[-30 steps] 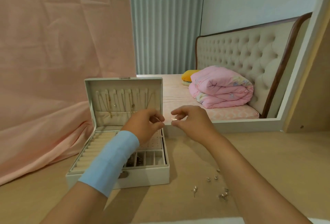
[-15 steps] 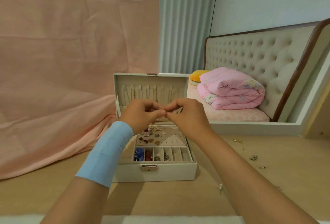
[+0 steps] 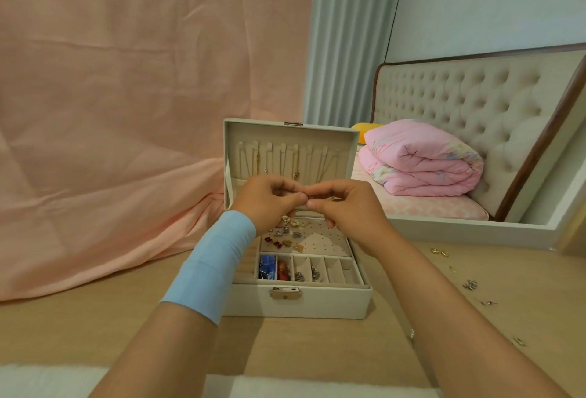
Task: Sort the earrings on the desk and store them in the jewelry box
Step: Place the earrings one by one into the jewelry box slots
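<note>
Above the open jewelry box (image 3: 298,302), which sat near the middle of the desk (image 3: 95,328), the left hand (image 3: 269,204) and right hand (image 3: 345,207) had closed the gap seen a second before, so that their curled fingertips met in a shared pinch over the perforated panel (image 3: 320,240). The earring they evidently grasped was hidden between the fingertips; the contact suggested its back was being pulled off before pinning it to the panel. More loose earrings (image 3: 470,284) lay on the desk to the right, so the sorting was judged well short of done.
</note>
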Demonstrator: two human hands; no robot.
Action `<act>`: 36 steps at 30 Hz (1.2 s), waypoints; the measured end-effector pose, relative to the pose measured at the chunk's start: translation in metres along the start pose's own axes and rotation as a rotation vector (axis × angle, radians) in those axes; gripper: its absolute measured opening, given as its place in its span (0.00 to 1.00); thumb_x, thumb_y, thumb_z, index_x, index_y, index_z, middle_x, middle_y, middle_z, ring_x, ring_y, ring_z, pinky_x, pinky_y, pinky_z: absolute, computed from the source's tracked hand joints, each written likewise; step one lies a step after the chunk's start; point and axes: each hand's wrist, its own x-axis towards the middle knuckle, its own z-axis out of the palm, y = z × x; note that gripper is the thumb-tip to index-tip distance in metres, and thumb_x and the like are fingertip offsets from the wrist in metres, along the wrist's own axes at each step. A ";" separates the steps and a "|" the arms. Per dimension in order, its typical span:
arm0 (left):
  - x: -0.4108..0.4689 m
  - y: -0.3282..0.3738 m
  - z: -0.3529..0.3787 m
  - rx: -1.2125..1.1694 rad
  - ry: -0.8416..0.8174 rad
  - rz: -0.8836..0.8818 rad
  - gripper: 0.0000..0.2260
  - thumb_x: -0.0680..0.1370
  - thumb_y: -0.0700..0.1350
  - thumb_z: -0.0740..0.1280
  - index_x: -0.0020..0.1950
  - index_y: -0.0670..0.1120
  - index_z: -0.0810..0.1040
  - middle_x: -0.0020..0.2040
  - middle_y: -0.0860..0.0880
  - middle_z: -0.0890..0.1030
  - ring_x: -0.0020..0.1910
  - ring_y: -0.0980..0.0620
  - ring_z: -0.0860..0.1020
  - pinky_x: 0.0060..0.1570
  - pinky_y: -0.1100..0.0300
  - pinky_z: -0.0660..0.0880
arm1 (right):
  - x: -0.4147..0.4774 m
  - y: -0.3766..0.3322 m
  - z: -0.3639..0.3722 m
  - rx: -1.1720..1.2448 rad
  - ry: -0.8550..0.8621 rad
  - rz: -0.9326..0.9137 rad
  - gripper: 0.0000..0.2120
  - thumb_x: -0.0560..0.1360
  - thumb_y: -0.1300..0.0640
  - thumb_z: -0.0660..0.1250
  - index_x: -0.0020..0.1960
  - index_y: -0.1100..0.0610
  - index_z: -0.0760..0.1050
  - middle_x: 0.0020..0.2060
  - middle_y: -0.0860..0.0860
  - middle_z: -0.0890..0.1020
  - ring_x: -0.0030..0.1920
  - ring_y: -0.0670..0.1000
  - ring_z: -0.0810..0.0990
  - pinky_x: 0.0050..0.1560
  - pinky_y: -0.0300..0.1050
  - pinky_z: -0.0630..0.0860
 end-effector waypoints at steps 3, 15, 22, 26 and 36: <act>0.000 -0.003 0.003 0.003 0.001 -0.009 0.05 0.76 0.42 0.73 0.51 0.48 0.84 0.40 0.47 0.85 0.33 0.57 0.80 0.33 0.64 0.78 | -0.001 0.002 -0.002 0.045 -0.048 0.035 0.14 0.71 0.67 0.77 0.50 0.50 0.87 0.41 0.51 0.88 0.26 0.49 0.74 0.29 0.36 0.73; 0.001 -0.009 -0.011 0.036 0.054 -0.105 0.05 0.74 0.43 0.74 0.49 0.46 0.82 0.43 0.51 0.86 0.33 0.56 0.81 0.27 0.71 0.72 | -0.001 0.018 0.007 -0.583 0.001 0.093 0.03 0.72 0.51 0.78 0.41 0.44 0.85 0.39 0.37 0.83 0.43 0.37 0.79 0.43 0.36 0.72; 0.001 -0.008 -0.009 -0.013 0.061 -0.076 0.04 0.75 0.46 0.74 0.48 0.53 0.86 0.40 0.53 0.85 0.35 0.59 0.79 0.33 0.68 0.74 | -0.005 0.013 0.014 -0.834 -0.012 -0.012 0.03 0.75 0.46 0.73 0.47 0.44 0.85 0.45 0.40 0.85 0.47 0.43 0.80 0.47 0.42 0.75; 0.000 -0.009 -0.006 -0.024 0.045 -0.091 0.05 0.75 0.48 0.74 0.49 0.53 0.86 0.44 0.55 0.85 0.35 0.59 0.78 0.33 0.67 0.74 | -0.003 0.014 0.014 -0.855 -0.057 -0.037 0.04 0.76 0.47 0.71 0.48 0.44 0.85 0.45 0.40 0.85 0.46 0.42 0.79 0.45 0.41 0.73; 0.001 -0.004 -0.001 -0.110 0.046 -0.133 0.07 0.77 0.50 0.71 0.48 0.48 0.84 0.44 0.53 0.86 0.34 0.58 0.79 0.33 0.63 0.76 | 0.007 0.002 -0.009 -0.351 0.010 -0.051 0.08 0.77 0.56 0.71 0.52 0.44 0.83 0.43 0.40 0.83 0.41 0.37 0.78 0.47 0.38 0.73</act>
